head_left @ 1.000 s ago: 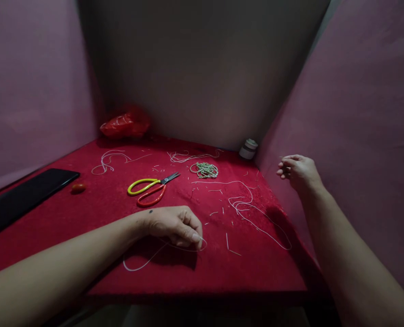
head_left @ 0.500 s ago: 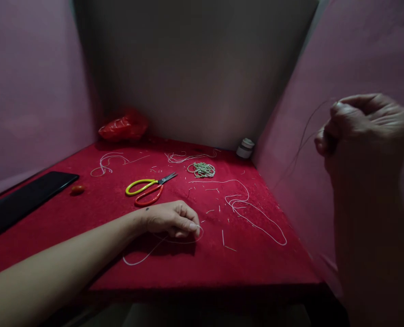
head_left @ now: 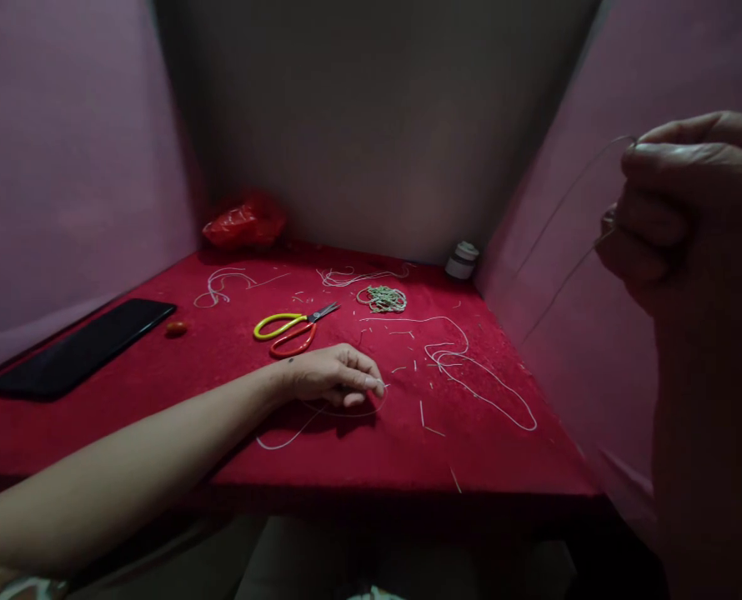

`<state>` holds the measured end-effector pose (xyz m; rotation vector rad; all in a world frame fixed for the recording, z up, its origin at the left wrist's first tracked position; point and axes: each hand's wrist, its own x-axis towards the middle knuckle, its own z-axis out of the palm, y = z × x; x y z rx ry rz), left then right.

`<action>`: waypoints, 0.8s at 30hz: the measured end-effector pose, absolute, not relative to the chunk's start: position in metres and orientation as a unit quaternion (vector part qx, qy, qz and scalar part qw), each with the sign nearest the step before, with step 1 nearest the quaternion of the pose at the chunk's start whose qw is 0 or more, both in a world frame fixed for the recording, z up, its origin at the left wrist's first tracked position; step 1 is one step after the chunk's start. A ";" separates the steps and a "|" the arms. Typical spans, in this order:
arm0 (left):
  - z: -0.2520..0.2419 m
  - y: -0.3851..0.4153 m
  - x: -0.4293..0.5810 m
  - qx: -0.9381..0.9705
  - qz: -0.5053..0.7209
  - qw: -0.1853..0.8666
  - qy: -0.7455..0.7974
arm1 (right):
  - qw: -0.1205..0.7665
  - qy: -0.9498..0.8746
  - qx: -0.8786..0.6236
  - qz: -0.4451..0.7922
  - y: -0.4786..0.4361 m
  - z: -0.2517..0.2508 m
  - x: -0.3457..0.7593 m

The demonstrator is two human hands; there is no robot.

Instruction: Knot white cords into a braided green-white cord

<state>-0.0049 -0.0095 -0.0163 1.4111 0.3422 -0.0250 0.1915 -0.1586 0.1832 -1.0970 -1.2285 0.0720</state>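
Greyish thread (head_left: pixel 566 193) slanted down-left in two strands from the upper right, pinched in the grip of the right hand (head_left: pixel 702 200). Just below centre, the left hand (head_left: pixel 333 375) had its grip pinching white thread (head_left: pixel 277 448), looped leftward beneath it. Beyond, on the red desk (head_left: pixel 371 458), scissors (head_left: pixel 312 317) pointed upper right.
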 end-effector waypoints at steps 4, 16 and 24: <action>-0.016 -0.007 -0.005 0.633 0.031 0.754 0.175 | 0.660 -0.544 -0.514 0.071 -0.155 0.173 0.184; -0.003 0.003 -0.012 0.641 0.141 0.726 0.206 | 0.616 -0.542 -0.545 0.174 -0.162 0.147 0.178; 0.035 0.005 -0.010 0.581 0.266 0.739 0.212 | 0.481 -0.593 -0.598 0.244 -0.169 0.146 0.168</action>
